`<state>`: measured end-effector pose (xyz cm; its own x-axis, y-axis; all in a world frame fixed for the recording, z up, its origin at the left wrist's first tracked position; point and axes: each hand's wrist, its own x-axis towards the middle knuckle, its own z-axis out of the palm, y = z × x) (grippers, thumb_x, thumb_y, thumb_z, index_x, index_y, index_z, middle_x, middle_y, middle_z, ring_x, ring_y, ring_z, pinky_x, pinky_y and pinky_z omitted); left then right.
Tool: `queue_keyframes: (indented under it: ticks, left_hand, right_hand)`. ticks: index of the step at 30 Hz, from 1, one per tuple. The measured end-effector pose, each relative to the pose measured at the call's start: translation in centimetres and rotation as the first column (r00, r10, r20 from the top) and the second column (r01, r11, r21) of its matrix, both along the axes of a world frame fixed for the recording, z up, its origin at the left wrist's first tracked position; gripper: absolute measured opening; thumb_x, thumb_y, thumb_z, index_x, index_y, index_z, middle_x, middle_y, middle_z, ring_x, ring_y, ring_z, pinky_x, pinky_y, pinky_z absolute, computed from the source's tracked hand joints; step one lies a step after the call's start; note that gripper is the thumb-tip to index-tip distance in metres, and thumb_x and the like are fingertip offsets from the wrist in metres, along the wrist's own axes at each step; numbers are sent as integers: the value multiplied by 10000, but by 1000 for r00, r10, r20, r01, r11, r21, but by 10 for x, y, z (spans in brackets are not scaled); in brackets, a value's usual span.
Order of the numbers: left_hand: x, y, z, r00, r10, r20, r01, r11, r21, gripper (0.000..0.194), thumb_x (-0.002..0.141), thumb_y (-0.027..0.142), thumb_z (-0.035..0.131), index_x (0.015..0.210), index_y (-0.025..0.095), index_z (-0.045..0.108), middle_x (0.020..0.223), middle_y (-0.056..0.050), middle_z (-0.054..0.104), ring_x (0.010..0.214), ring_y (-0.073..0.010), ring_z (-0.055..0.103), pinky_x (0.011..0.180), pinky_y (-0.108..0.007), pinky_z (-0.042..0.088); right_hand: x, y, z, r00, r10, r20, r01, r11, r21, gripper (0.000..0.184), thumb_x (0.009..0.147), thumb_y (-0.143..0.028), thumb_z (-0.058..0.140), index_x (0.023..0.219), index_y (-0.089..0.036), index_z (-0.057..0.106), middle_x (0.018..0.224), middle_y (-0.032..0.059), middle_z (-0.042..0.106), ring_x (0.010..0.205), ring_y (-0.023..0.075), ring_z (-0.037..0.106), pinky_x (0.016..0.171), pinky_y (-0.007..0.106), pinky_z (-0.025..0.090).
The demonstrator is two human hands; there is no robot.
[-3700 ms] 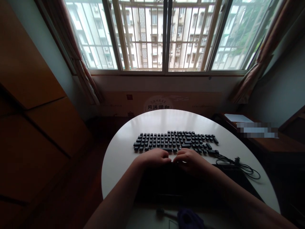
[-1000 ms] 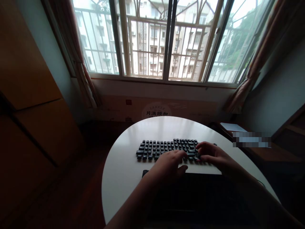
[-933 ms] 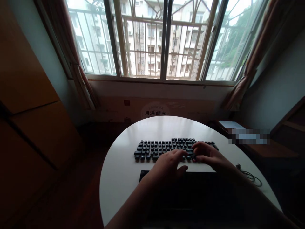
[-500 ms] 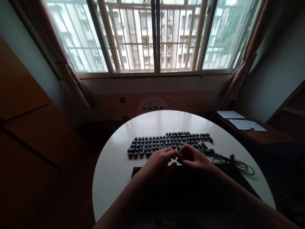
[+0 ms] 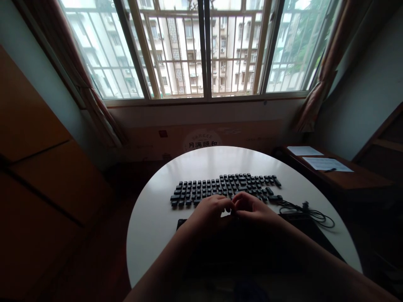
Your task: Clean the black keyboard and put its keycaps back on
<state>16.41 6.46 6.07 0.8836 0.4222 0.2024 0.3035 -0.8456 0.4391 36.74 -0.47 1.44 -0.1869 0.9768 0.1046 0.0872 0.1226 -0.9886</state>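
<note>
Rows of loose black keycaps (image 5: 204, 188) stand in keyboard order on a round white table (image 5: 151, 235). Just on the near side of them, my left hand (image 5: 215, 205) and my right hand (image 5: 252, 207) meet with fingertips touching. Both are closed in a pinch round a small dark piece that looks like a keycap, mostly hidden by the fingers. Under my wrists lies a wide black keyboard body (image 5: 310, 233), its middle in deep shadow and partly covered by my forearms.
A coiled black cable (image 5: 317, 218) with its plug lies at the keyboard body's right rear. To the right, a low wooden table (image 5: 362, 180) holds papers (image 5: 327, 164) and a pen (image 5: 330, 170). A barred window and a long printed box are beyond the table.
About a second ago my right hand was among the keycaps at the right and my left hand was over the middle rows. Both have since drawn back and come together above the keyboard body.
</note>
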Motion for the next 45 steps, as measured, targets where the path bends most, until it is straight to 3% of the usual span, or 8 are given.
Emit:
queue_keyframes:
  ticks: [5, 11, 18, 25, 38, 45]
  left_hand:
    - [-1, 6, -4, 996, 79, 50, -79, 997, -7, 107, 844, 197, 657, 947, 210, 686, 919, -11, 721, 872, -179, 659, 771, -271, 496]
    - [-4, 17, -7, 986, 165, 39, -160, 981, -106, 119, 809, 204, 646, 926, 194, 665, 863, -11, 702, 775, -166, 647, 697, -257, 488]
    - [0, 14, -14, 990, 138, -3, -136, 977, -165, 136, 821, 232, 645, 953, 200, 650, 870, -9, 701, 792, -170, 648, 715, -268, 495]
    - [5, 7, -15, 996, 47, -71, -56, 990, -129, 165, 797, 212, 707, 961, 204, 694, 1011, -33, 706, 959, -209, 636, 869, -321, 487]
    - [3, 8, -16, 985, 63, -159, -76, 994, -76, 164, 801, 267, 708, 953, 205, 701, 1002, -31, 709, 936, -218, 638, 807, -306, 478]
    - [4, 9, -21, 993, 47, -107, -56, 995, -78, 133, 801, 256, 707, 925, 207, 710, 952, -22, 717, 899, -205, 649, 814, -296, 469]
  right_hand:
    - [0, 1, -3, 984, -128, 127, 119, 990, 79, 321, 820, -388, 708, 1086, -228, 627, 900, 26, 658, 792, 177, 605, 715, 308, 479]
    - [4, 0, 0, 899, -254, 356, 195, 962, 192, 171, 856, -294, 630, 1007, -242, 691, 903, 38, 714, 828, 205, 656, 741, 329, 505]
    - [8, 0, 0, 883, -265, 388, 189, 956, 225, 153, 862, -267, 610, 959, -243, 725, 893, 38, 748, 830, 221, 688, 764, 338, 528]
    - [11, 1, 0, 869, -272, 413, 184, 953, 240, 167, 865, -254, 610, 980, -244, 731, 900, 34, 753, 834, 221, 694, 759, 331, 529]
    - [10, 1, -2, 851, -246, 465, 166, 964, 205, 172, 849, -230, 610, 961, -243, 740, 872, 28, 761, 786, 211, 693, 719, 309, 520]
    - [7, -2, -1, 848, -211, 486, 110, 967, 228, 230, 834, -160, 558, 955, -219, 745, 905, 26, 767, 821, 196, 700, 736, 286, 513]
